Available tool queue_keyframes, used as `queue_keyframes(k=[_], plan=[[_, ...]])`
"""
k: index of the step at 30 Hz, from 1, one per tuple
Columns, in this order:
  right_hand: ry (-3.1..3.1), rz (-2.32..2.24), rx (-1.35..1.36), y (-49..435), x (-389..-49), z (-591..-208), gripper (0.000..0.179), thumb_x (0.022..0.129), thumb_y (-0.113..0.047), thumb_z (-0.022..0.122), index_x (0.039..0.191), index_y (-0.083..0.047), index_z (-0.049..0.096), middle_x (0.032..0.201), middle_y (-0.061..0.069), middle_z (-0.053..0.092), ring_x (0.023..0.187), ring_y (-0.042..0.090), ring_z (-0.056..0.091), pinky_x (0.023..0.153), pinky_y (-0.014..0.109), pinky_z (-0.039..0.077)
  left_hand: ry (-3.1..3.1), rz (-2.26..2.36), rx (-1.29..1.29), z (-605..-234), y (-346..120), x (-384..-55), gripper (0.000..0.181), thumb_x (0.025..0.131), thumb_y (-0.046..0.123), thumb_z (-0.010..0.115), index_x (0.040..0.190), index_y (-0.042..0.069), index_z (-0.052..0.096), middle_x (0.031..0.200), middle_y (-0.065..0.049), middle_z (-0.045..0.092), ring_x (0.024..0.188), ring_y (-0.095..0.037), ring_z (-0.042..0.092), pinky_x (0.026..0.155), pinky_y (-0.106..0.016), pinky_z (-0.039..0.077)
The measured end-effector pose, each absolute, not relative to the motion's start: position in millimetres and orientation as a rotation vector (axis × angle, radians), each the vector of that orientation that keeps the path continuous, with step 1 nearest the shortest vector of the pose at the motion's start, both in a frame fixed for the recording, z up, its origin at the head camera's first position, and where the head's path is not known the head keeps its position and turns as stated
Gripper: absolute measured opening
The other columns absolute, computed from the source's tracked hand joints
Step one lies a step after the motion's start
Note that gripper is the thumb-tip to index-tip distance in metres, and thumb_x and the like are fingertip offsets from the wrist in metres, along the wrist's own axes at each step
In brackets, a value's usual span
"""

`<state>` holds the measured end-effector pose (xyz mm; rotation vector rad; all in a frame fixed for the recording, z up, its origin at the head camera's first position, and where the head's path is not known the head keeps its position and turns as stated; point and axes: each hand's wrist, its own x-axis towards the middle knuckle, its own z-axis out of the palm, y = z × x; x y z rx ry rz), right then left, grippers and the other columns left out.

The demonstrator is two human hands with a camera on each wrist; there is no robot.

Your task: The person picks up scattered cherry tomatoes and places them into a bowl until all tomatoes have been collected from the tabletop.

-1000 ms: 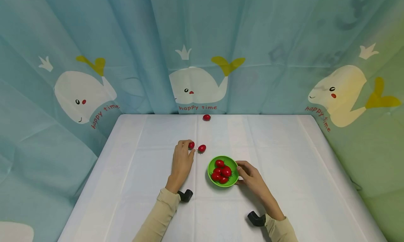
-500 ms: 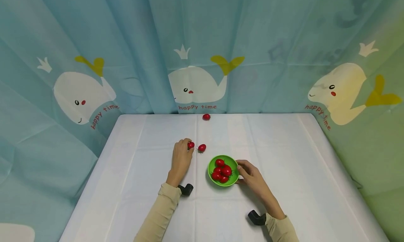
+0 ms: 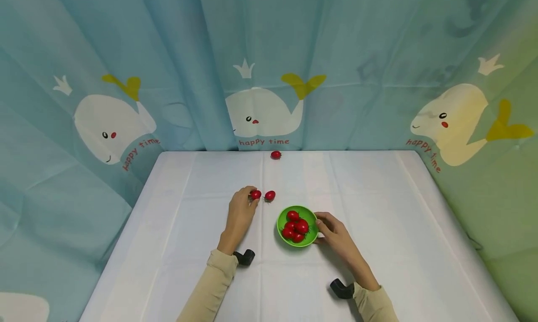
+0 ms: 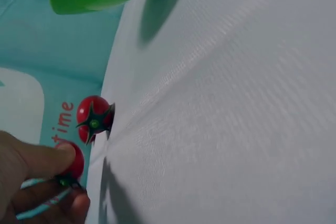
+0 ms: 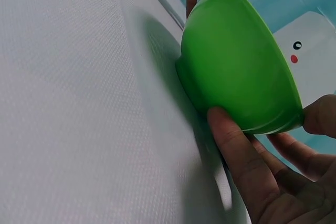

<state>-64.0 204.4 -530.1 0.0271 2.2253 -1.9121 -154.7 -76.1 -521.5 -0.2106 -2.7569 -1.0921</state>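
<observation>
My left hand (image 3: 241,212) pinches a cherry tomato (image 4: 72,162) between thumb and fingers; its green stem end points down in the left wrist view. Just right of it, another cherry tomato (image 3: 270,196) lies on the white tablecloth. A green bowl (image 3: 310,239) stands nearer to me, with several red cherry tomatoes (image 3: 301,226) inside. My right hand (image 3: 335,235) holds this bowl by its right side. In the right wrist view the thumb is at the rim and fingers (image 5: 239,156) lie against the lower wall.
A lone cherry tomato (image 3: 275,155) lies at the table's far edge. Behind the table (image 3: 378,219) hangs a blue-green curtain (image 3: 357,56) printed with whales. Black curved pieces (image 3: 342,289) sit at both wrists.
The tomato between my left fingers has shifted slightly and shows more of itself now. My right hand and the bowl have stayed in place.
</observation>
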Motion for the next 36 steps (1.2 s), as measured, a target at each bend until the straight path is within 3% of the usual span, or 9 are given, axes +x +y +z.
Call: queue_keyframes(k=[8, 16, 30, 36], plan=[[2.246, -1.896, 0.034, 205, -63, -530, 0.039, 0.111, -0.019, 0.052, 0.142, 0.005, 0.053, 0.143, 0.03, 0.057, 0.114, 0.021, 0.067, 0.082, 0.032, 0.066, -2.666, -1.267, -0.304, -514, -80, -143, 0.033, 0.092, 0.007, 0.078, 0.124, 0.006, 0.071, 0.113, -0.013, 0.076, 0.098, -0.029, 0.073, 0.087, -0.043, 0.062], [2.222, -1.925, 0.031, 201, -63, -530, 0.039, 0.11, -0.018, 0.053, 0.142, 0.005, 0.053, 0.141, 0.03, 0.058, 0.119, 0.034, 0.066, 0.083, 0.034, 0.066, -2.571, -1.522, -0.551, -508, -78, -135, 0.036, 0.09, 0.001, 0.08, 0.123, 0.009, 0.069, 0.116, -0.01, 0.075, 0.107, -0.024, 0.072, 0.09, -0.036, 0.064], [2.215, -1.91, 0.018, 196, -71, -528, 0.039, 0.111, -0.018, 0.052, 0.142, 0.005, 0.054, 0.142, 0.029, 0.058, 0.112, 0.014, 0.067, 0.083, 0.033, 0.066, -2.519, -1.46, -0.812, -504, -73, -122, 0.035, 0.087, 0.002, 0.082, 0.119, 0.009, 0.072, 0.115, -0.006, 0.078, 0.101, -0.021, 0.073, 0.088, -0.029, 0.064], [2.226, -1.909, 0.019, 195, -71, -526, 0.039, 0.111, -0.018, 0.052, 0.142, 0.006, 0.053, 0.14, 0.03, 0.059, 0.11, 0.014, 0.067, 0.083, 0.033, 0.066, -2.48, -1.455, -0.903, -503, -67, -116, 0.034, 0.087, -0.001, 0.081, 0.118, 0.007, 0.071, 0.114, -0.006, 0.075, 0.102, -0.021, 0.071, 0.086, -0.032, 0.065]])
